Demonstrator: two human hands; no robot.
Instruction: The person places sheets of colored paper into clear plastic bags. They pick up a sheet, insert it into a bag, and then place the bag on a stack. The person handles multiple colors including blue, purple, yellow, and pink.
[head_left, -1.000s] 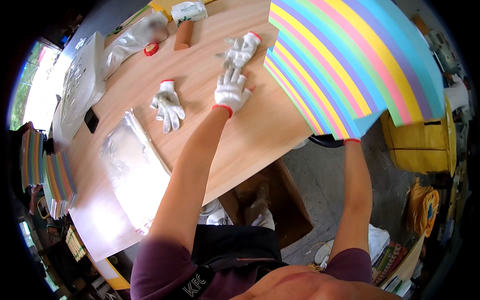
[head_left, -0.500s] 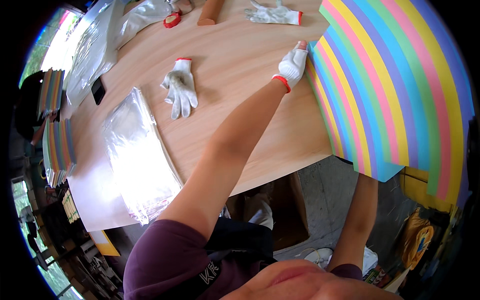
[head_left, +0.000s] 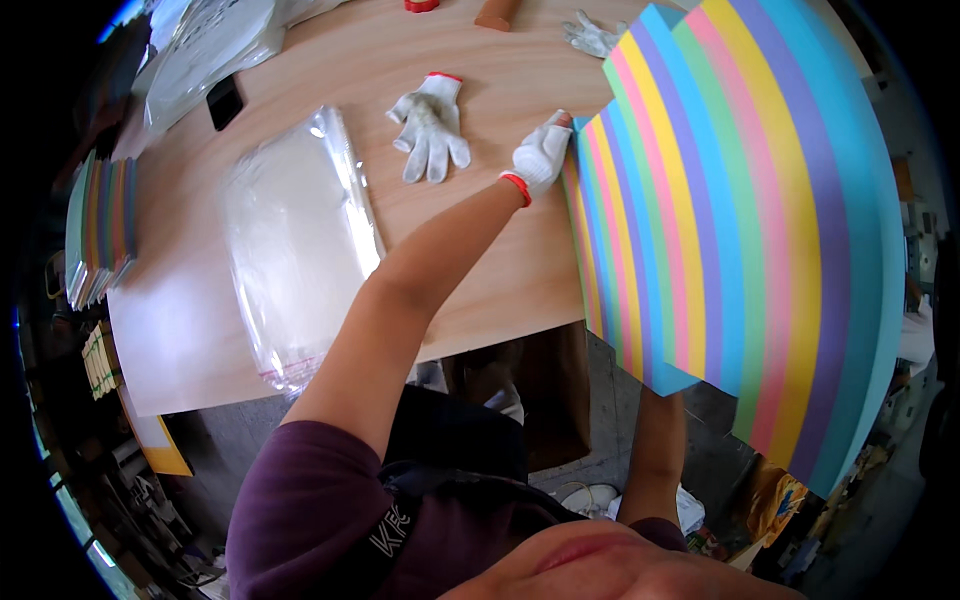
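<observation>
A big stack of coloured paper sheets [head_left: 720, 240] spreads in overlapping steps of blue, green, pink, yellow and purple at the right. My left hand [head_left: 541, 157], in a white glove with a red cuff and a bare fingertip showing, is closed on the stack's left edge near its far corner. My right forearm reaches up beneath the near edge of the sheets. The paper covers my right hand, so its fingers cannot be seen. Left of my left hand, a soiled white glove [head_left: 430, 130] lies flat on the table.
Clear plastic bags [head_left: 300, 240] lie in a pile on the wooden table [head_left: 500, 280]. Beyond them are a dark phone [head_left: 225, 102] and more plastic film [head_left: 215, 60]. Another glove [head_left: 594, 38] and a brown cylinder [head_left: 497, 14] lie at the back. Coloured paper stacks [head_left: 102, 225] stand at the left.
My view has turned, so the table things sit farther right. The fanned sheets have shifted, and their near right corner hangs lower in view. My left hand stays at the stack's edge.
</observation>
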